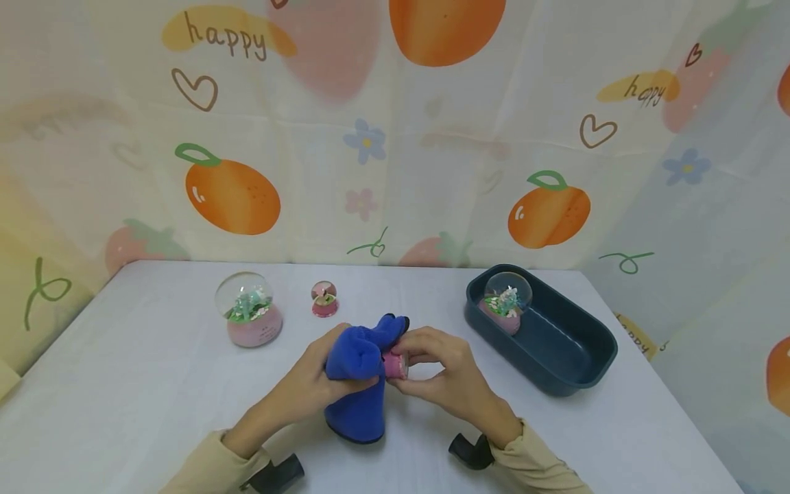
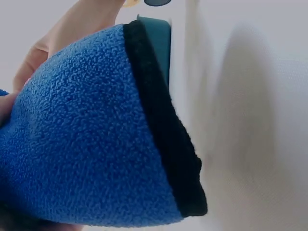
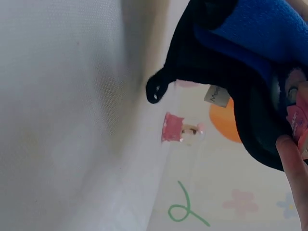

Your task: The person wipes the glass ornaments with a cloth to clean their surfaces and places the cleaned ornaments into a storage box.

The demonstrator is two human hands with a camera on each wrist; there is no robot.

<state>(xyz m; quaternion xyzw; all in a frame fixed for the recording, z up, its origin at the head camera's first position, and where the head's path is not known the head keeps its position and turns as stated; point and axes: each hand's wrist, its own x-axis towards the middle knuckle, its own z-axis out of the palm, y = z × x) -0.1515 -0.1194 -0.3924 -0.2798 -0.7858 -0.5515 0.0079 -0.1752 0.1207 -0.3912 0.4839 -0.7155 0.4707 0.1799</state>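
A blue fleecy cloth (image 1: 359, 412) with black edging hangs from my left hand (image 1: 313, 377), which grips it bunched up over the white table. My right hand (image 1: 449, 370) pinches a small snow globe with a pink base (image 1: 396, 366), lying sideways against the cloth. Its other end is hidden by the blue folds. In the left wrist view the cloth (image 2: 91, 134) fills most of the picture and covers the globe. The right wrist view shows the cloth's black hanging loop (image 3: 155, 89), a white tag (image 3: 219, 96) and part of the pink base (image 3: 297, 118).
A large snow globe (image 1: 254, 328) with a pink base stands back left, with a small one (image 1: 324, 305) to its right. At the right, a dark blue tray (image 1: 570, 377) holds another snow globe (image 1: 503, 312) at its far left end. Fruit-printed fabric (image 1: 432, 158) hangs behind.
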